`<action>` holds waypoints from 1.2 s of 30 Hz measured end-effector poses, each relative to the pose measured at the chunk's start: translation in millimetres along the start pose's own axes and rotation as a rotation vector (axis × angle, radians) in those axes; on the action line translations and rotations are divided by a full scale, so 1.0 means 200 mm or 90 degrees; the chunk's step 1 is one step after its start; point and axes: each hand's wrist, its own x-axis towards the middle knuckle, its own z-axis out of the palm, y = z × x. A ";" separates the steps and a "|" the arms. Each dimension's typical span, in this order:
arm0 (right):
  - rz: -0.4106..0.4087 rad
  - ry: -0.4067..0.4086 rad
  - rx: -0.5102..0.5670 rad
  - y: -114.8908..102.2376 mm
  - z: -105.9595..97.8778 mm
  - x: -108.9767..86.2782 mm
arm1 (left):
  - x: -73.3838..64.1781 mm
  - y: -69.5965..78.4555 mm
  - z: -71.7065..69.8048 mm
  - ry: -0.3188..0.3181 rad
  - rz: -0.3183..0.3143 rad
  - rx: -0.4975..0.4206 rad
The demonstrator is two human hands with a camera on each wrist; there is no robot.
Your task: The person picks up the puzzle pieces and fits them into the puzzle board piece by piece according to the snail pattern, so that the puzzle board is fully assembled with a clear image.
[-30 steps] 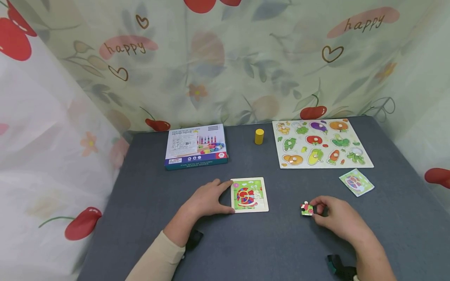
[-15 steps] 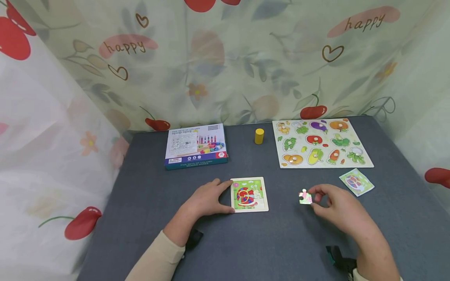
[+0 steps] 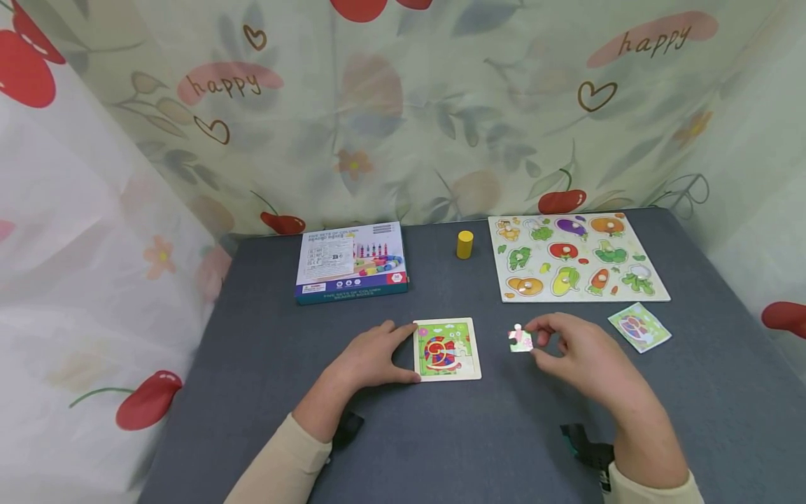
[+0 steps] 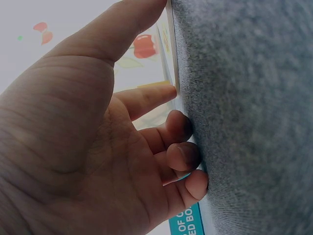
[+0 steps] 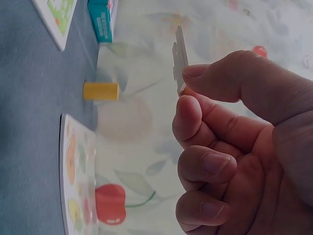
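My left hand (image 3: 373, 357) rests at the left edge of a small framed jigsaw puzzle (image 3: 476, 352), thumb at the near corner and index finger at the far one. Inside the pale frame is a red and blue picture on green, with a pale gap at its right. My right hand (image 3: 585, 360) pinches a jigsaw piece (image 3: 520, 340) between thumb and fingers, off the table and just right of the frame. In the right wrist view the piece (image 5: 180, 58) shows nearly edge-on, its other fingers curled below.
A printed box (image 3: 351, 262) lies at the back left. Beside it stands a yellow cylinder (image 3: 464, 245). A vegetable peg board (image 3: 582, 259) lies at the back right, with a small picture card (image 3: 639, 327) in front. Patterned cloth (image 3: 403, 112) hangs behind the table.
My right hand has lifted the jigsaw piece and carried it left and away from me, nearer the framed puzzle. My left hand and the frame have stayed put.
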 end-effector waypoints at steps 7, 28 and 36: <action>-0.012 -0.012 0.009 -0.07 0.04 0.05 | 0.00 0.00 0.00 -0.003 -0.006 0.004; -0.002 -0.102 0.043 -0.08 0.31 0.18 | 0.00 -0.01 0.00 -0.004 -0.006 -0.010; -0.017 -0.142 0.075 -0.01 0.41 0.21 | 0.01 -0.02 0.00 -0.010 -0.004 -0.012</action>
